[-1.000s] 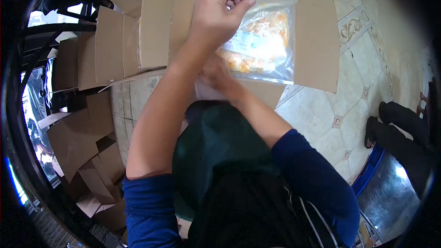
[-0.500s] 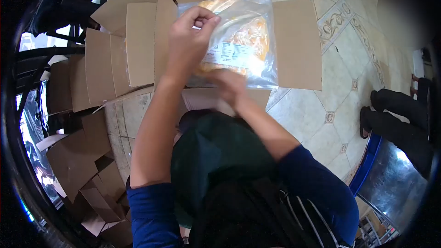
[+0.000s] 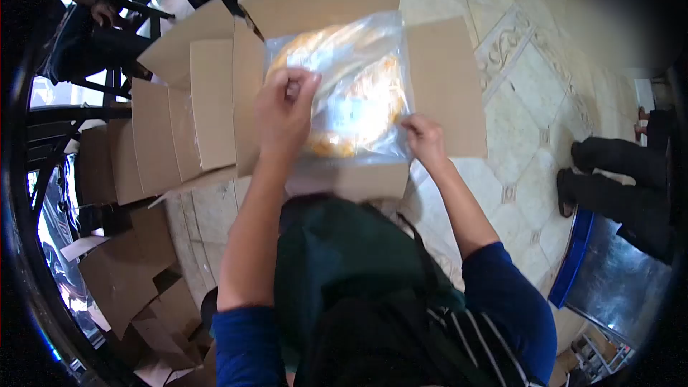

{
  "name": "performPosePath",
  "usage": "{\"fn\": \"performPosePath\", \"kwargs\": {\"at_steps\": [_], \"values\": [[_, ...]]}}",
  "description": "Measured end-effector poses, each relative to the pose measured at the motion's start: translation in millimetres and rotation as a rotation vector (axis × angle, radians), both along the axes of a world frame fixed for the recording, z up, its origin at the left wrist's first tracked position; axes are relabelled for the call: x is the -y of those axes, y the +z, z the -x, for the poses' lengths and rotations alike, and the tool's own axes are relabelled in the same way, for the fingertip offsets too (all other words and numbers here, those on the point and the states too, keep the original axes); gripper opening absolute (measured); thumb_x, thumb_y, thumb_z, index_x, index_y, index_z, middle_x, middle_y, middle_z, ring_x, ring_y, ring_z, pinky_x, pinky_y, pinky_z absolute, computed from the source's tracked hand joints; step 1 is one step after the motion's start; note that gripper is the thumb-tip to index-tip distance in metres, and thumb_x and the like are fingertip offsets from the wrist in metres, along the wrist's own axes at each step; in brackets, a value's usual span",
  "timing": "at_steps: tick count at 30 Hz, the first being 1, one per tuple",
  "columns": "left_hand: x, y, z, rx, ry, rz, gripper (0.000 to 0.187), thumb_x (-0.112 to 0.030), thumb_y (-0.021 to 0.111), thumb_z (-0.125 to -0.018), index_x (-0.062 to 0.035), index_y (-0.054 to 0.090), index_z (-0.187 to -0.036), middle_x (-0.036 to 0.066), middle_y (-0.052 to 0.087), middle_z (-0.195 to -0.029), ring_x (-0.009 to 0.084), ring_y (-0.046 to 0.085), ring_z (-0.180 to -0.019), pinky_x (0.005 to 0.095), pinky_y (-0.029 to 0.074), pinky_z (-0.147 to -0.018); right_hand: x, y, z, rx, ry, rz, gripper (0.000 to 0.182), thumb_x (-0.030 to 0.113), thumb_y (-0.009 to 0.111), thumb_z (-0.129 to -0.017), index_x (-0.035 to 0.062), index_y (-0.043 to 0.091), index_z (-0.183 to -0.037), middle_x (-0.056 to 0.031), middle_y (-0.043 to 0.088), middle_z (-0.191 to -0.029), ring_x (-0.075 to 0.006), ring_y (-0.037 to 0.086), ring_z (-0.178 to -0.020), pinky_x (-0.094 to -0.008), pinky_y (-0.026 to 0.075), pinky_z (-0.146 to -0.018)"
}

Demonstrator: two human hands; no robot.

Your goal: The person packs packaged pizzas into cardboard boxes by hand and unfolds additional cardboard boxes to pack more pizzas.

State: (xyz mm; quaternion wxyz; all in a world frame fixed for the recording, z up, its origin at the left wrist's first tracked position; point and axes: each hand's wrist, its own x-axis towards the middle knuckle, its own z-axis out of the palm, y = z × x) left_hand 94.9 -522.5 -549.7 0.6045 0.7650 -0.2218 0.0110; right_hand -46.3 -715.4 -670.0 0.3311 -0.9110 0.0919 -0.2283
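Bag, clear plastic, holding orange-yellow contents and a white label; held flat over an open cardboard box. Left hand pinches its left edge, right hand grips its lower right corner. More open boxes stand alongside on the left.

On your left, a second open cardboard box stands on the floor with its flaps spread wide. Lower down on that side, you see a messy pile of flat brown cardboard pieces. The tiled floor is pale and shiny, with small diamond shapes and a curly pattern strip. Far right, another person's dark legs rest on the floor. Just below them sits a shiny metal thing with a blue edge. At top left, black chair legs stand near another person's hand.
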Motion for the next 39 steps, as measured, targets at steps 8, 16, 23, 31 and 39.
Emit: {"fn": "performPosePath", "kwargs": {"at_steps": [8,16,23,31,39], "values": [[-3.9,-17.4,12.3,-0.160,0.177,0.267,0.006,-0.003,0.059,-0.081,0.0001,0.054,-0.084,0.001,0.054,-0.076,0.0048,0.048,-0.069,0.0170,0.040,-0.063,67.2,-13.4,-146.8,-0.087,-0.195,0.154,0.009,0.001,0.052,-0.071,0.0065,0.057,-0.076,-0.0143,0.061,-0.075,-0.0288,0.060,-0.066,-0.0360,0.047,-0.058],[-1.2,-28.1,31.6,-0.109,0.163,0.087,0.002,-0.004,0.056,-0.081,-0.0023,0.056,-0.082,0.003,0.056,-0.074,0.0067,0.050,-0.069,0.0198,0.040,-0.063,86.7,-26.7,-172.4,0.042,-0.208,0.127,0.009,0.001,0.053,-0.070,0.0043,0.057,-0.076,-0.0166,0.061,-0.070,-0.0276,0.060,-0.065,-0.0350,0.046,-0.058],[0.5,-63.6,93.9,0.059,-0.404,-0.437,0.054,-0.016,0.063,-0.071,-0.0031,0.044,-0.119,0.021,0.039,-0.124,0.0356,0.036,-0.117,0.0401,0.031,-0.097,97.1,69.9,-109.9,0.476,-0.310,-0.818,0.020,0.003,0.065,-0.073,-0.0008,0.052,-0.088,-0.0074,0.062,-0.077,-0.0099,0.055,-0.062,-0.0199,0.044,-0.053],[-131.9,47.4,93.7,-0.120,-0.359,-1.095,0.054,-0.031,0.059,-0.077,-0.0077,0.041,-0.122,0.018,0.042,-0.123,0.0350,0.042,-0.112,0.0428,0.034,-0.093,-87.5,185.3,-157.0,0.306,0.366,-0.895,0.011,0.000,0.062,-0.076,0.0030,0.052,-0.079,-0.0029,0.056,-0.070,-0.0081,0.053,-0.062,-0.0182,0.042,-0.055],[-226.3,22.0,112.4,-0.537,0.017,-1.128,0.052,-0.035,0.059,-0.076,-0.0073,0.044,-0.118,0.018,0.056,-0.101,0.0340,0.053,-0.096,0.0419,0.044,-0.079,-325.6,363.7,-197.0,0.718,1.095,-0.771,0.010,0.005,0.067,-0.072,0.0030,0.057,-0.072,-0.0003,0.058,-0.067,-0.0041,0.052,-0.061,-0.0193,0.043,-0.056]]}}
